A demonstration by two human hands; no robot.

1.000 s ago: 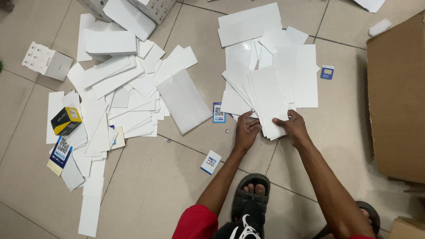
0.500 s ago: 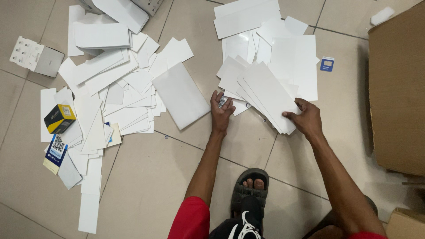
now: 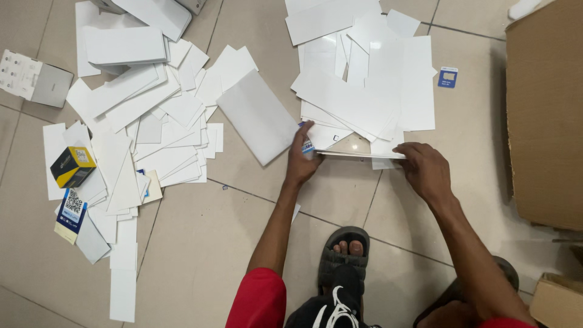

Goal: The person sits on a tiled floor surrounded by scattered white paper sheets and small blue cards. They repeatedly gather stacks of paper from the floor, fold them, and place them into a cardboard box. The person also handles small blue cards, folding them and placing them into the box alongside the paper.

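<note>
Between my two hands a thin stack of white cards [image 3: 358,155] stands on its long edge on the tiled floor. My left hand [image 3: 302,159] presses its left end and also touches a small blue and white card. My right hand [image 3: 425,170] grips its right end. Just beyond lies a spread heap of white cards [image 3: 364,91]. My forearms reach down from the bottom of the view, and red sleeve shows on the left one.
A bigger scatter of white cards [image 3: 139,115] covers the floor at left, with a yellow and black box [image 3: 73,166], a coded card [image 3: 70,209] and a grey envelope [image 3: 258,115]. A cardboard box [image 3: 543,115] stands at right. My sandalled foot [image 3: 343,255] is below.
Both hands gathered loose fanned cards from the pile into one stack and tipped it up on edge. My left hand moved left and up, then closed on the stack's end.
</note>
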